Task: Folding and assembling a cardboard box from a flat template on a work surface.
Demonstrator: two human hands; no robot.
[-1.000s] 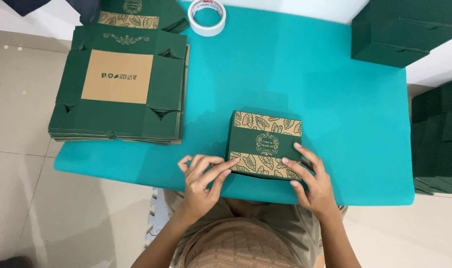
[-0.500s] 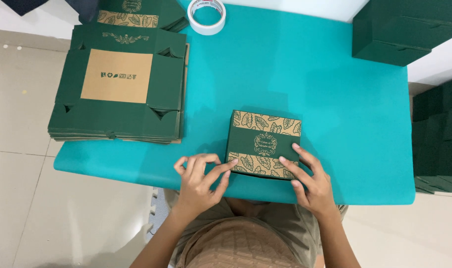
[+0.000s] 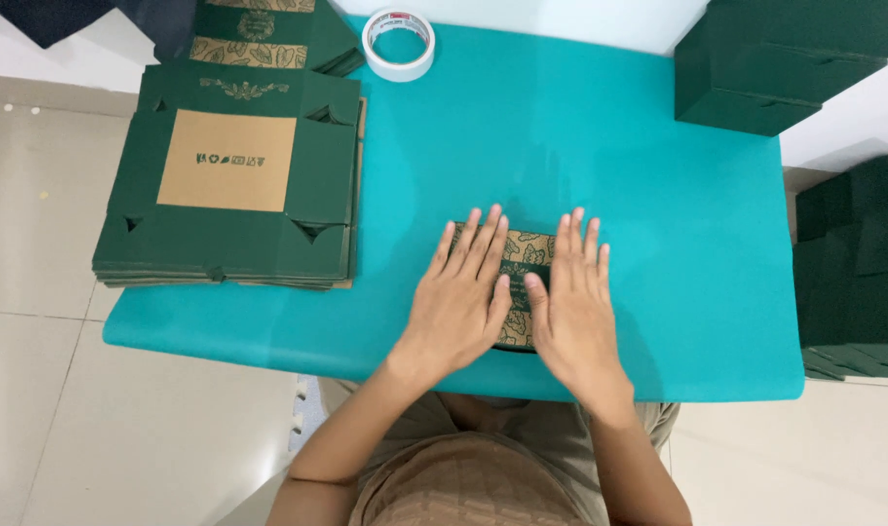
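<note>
Both hands, the left hand [image 3: 460,297] and right hand [image 3: 572,300], lay open and flat on the small green box [image 3: 522,255] near the teal bench's [image 3: 658,195] front edge, seemingly pressing it shut; any next move called for even pressure.

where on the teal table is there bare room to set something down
Free: the wide teal table between white tape roll and dark green boxes. Crowded: the flat green carton stack at left, and both hands on the patterned box.
</note>
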